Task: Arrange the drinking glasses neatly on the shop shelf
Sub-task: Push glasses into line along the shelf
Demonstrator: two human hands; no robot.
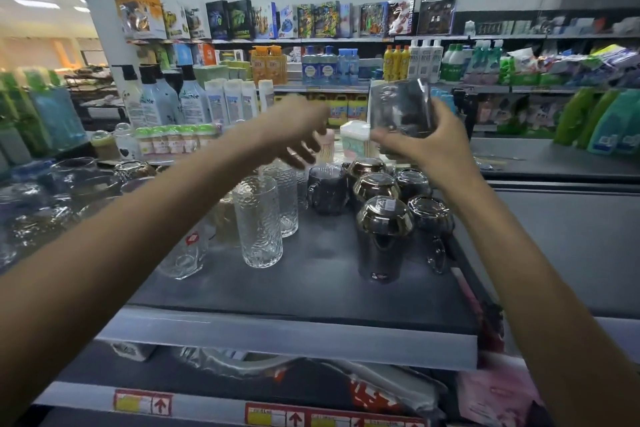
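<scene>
My right hand (434, 146) grips a dark smoked glass (401, 107) and holds it up above the grey shelf (311, 288). My left hand (298, 132) hovers to its left with relaxed, spread fingers and holds nothing; it is blurred. Below stand two tall textured clear glasses (261, 222), one behind the other. A small clear glass (185, 253) with a red sticker is at their left. To the right, several dark glasses (382, 236) stand upside down in rows, some with gold-toned bases.
Clear glass bowls and jars (52, 198) crowd the left of the shelf. Small jars with green lids (173, 139) and boxes line the back. A shelf below (277, 374) holds packaged goods. Across the aisle stand shelves of bottles (329, 62).
</scene>
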